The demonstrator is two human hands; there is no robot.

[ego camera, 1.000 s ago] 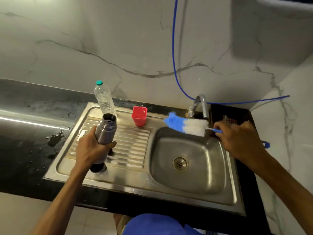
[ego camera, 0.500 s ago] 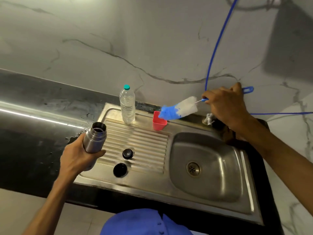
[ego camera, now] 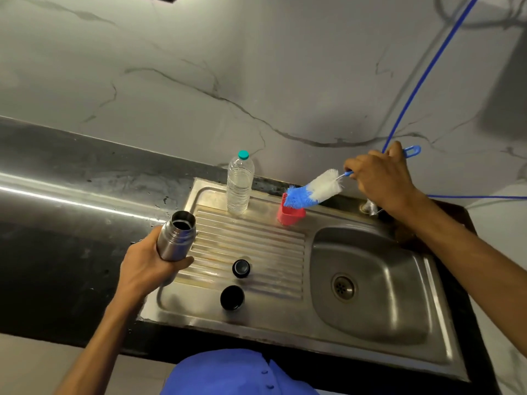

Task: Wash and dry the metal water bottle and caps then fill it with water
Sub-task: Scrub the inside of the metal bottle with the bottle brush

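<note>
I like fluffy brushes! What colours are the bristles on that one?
The brush bristles are blue at the tip and white nearer the handle, seen in the head view.

Brushed steel bottle (ego camera: pixel 176 236) and sink (ego camera: pixel 285 317); glossy black counter (ego camera: pixel 57 223).

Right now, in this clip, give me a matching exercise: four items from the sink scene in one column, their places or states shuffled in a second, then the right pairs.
Things:
1. metal bottle
2. bottle brush
3. plastic water bottle
4. two black caps

Places or states:
A. standing capped at the back of the drainboard
B. lying on the drainboard
C. open-mouthed, gripped by the left hand
D. held by the right hand, bristles over the red cup

Pairs: 1-C, 2-D, 3-A, 4-B
</note>
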